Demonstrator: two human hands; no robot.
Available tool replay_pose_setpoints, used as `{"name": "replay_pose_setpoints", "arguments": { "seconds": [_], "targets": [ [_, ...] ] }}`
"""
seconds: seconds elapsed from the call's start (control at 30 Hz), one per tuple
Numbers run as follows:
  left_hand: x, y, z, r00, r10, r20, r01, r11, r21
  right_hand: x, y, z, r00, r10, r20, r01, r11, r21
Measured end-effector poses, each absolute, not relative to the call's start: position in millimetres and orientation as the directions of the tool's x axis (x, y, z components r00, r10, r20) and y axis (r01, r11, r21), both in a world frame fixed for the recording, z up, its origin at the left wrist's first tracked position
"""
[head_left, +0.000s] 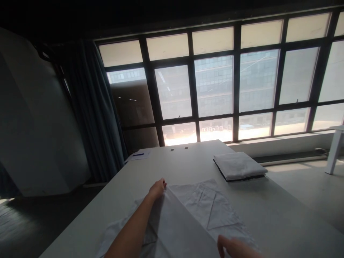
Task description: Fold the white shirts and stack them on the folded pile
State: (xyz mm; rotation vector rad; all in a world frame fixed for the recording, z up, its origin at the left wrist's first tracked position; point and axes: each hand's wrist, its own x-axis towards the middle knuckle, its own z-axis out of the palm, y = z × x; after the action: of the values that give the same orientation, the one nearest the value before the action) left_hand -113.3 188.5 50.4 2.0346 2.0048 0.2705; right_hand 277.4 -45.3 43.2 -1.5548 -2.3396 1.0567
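A white garment (185,218) with creases and what looks like a stitched pocket is spread over the near part of the table. One layer is raised between my hands and slants down from upper left to lower right. My left hand (158,188) pinches its far edge, with the fingers closed. Near the bottom of the view, my right hand (233,247) has its fingers curled on the same layer at the near right. The frame's bottom edge cuts off part of that hand and of the garment.
On the white table (172,166), a folded stack of white and dark cloth (239,165) lies at the right edge. Papers (141,155) with a blue pen (138,154) lie at the far left. Behind are windows and a dark curtain (91,111). Another white table (334,150) stands at right.
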Motion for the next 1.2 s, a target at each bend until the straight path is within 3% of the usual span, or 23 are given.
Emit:
{"name": "replay_pose_setpoints", "arguments": {
  "seconds": [0.13,0.33,0.53,0.77,1.0,1.2],
  "targets": [
    [-117.8,195.8,47.8,0.01,0.999,-0.035,0.942,0.003,0.335,291.6,-52.5,75.9,-0.455,0.87,-0.19,0.685,0.206,-0.699],
    [-125.7,195.5,36.7,0.064,0.994,-0.089,0.93,-0.027,0.366,294.5,-45.7,50.9,-0.423,0.879,-0.217,0.787,0.238,-0.57],
    [-147.1,192.7,39.0,0.156,0.965,-0.209,0.919,-0.065,0.389,297.8,-44.3,47.9,-0.392,0.907,-0.156,0.789,0.243,-0.564],
    [-143.7,197.5,41.1,0.167,0.978,-0.124,0.913,-0.106,0.394,314.1,-43.4,58.4,-0.414,0.889,-0.195,0.741,0.204,-0.639],
    [-162.2,188.1,27.6,0.142,0.982,-0.128,0.933,-0.089,0.349,301.8,-39.3,43.0,-0.339,0.907,-0.249,0.885,0.218,-0.411],
    [-178.7,178.6,24.0,0.115,0.989,-0.09,0.95,-0.083,0.302,299.4,-45.4,50.3,-0.389,0.898,-0.207,0.812,0.228,-0.538]
  ]
}}
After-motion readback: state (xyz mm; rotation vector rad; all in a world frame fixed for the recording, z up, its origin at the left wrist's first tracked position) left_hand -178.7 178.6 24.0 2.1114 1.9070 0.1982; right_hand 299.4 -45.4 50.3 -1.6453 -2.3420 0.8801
